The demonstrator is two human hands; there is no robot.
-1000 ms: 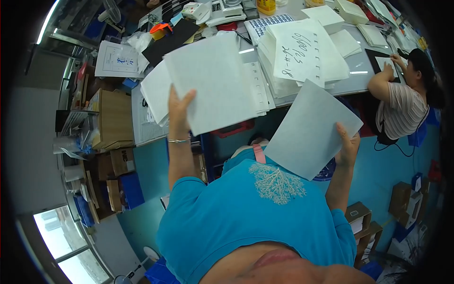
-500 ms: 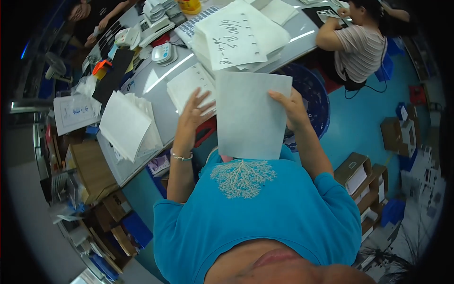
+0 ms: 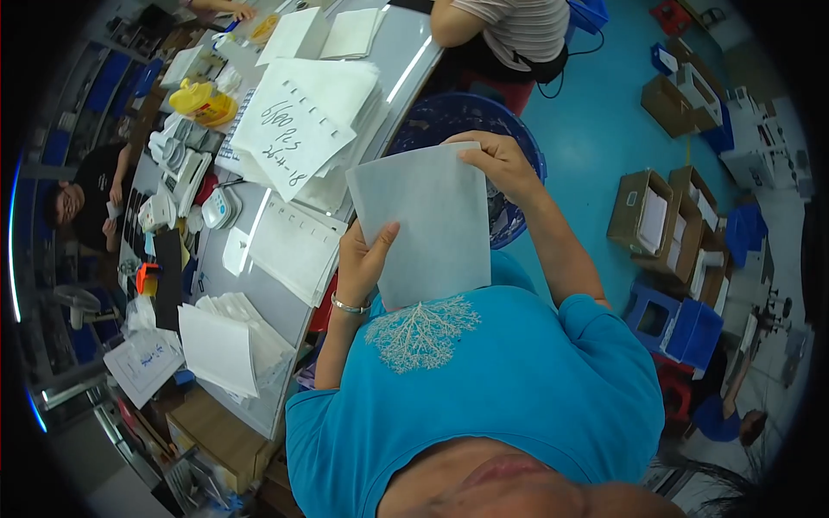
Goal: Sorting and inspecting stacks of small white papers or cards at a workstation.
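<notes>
One long, pale grey table (image 3: pixel 237 289) slants up the left half of the view, crowded with papers and small items. Beyond its right edge sits a co-worker in a striped shirt (image 3: pixel 527 33), cut off by the top of the picture. Next in size is a round blue tub (image 3: pixel 436 110), standing on the floor close beside the table. A high stack of white sheets (image 3: pixel 298 129) rests on the table, its top sheet bearing handwriting. Nearer the table's lower corner lies a loose pile of paper (image 3: pixel 216 350), fanned unevenly. The pale paper (image 3: pixel 432 224) is held up in front of the person's chest, just off the table's edge and partly over the tub; whether it is one sheet or several cannot be told. The right hand (image 3: pixel 501 164) is clamped on its upper right corner, thumb on the face. The left hand (image 3: pixel 361 263) grips its left edge, thumb in front. Smaller again is a yellow bottle (image 3: pixel 204 103) beyond the high stack. Smallest is a bracelet (image 3: pixel 350 307) around the left wrist.
</notes>
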